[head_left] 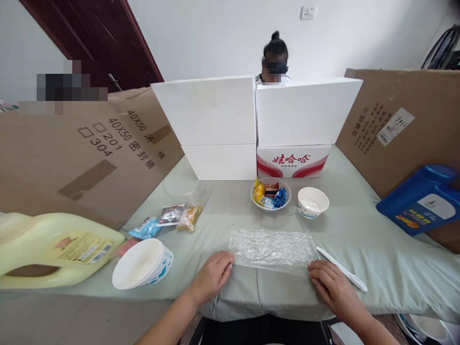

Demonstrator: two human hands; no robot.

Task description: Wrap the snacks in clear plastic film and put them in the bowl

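A crinkled clear plastic bag (271,247) lies flat on the cloth-covered table in front of me. My left hand (214,272) is closed at its left edge, fingertips pinched on the plastic. At the lower right corner, my right hand (331,285) grips the opposite edge with bent fingers. Just beyond the right hand rests a slim white utility knife (343,269), lying at a slant. Behind the bag stand a clear bowl (252,201) of wrapped snacks (273,195) and a small white paper bowl (312,202).
To the left are stacked white paper bowls (143,263), several snack packets (172,215) and a pale yellow jug (64,249) on its side. A blue bottle (420,199) leans at right. White boxes (219,115) and cardboard (118,158) wall the table; a person (276,57) sits behind.
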